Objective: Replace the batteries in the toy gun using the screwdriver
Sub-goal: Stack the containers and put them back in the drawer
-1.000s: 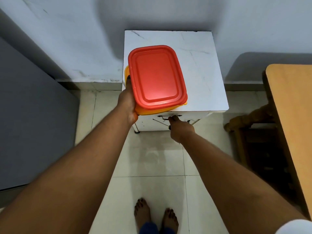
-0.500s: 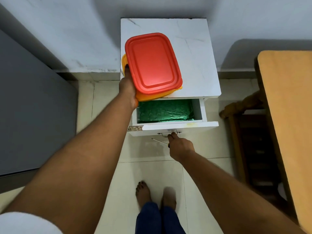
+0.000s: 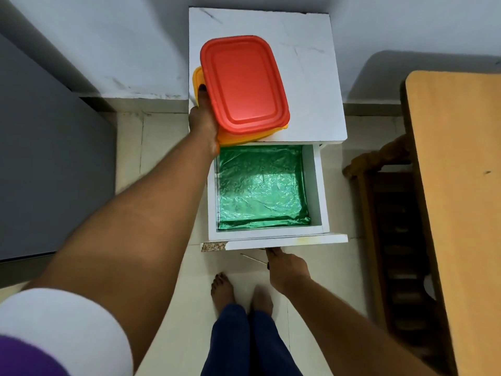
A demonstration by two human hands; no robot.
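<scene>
Above open drawer point(image 3: 317, 185), box point(image 3: 244, 85) in left hand point(image 3: 203, 123)

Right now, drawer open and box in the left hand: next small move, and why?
Probably lower the box into the drawer. The left hand holds it by its side above the cabinet top, just behind the opening; the right hand is at the drawer's front, under its edge. The drawer is pulled well out, and only a green liner shows inside, so there looks to be room.
</scene>
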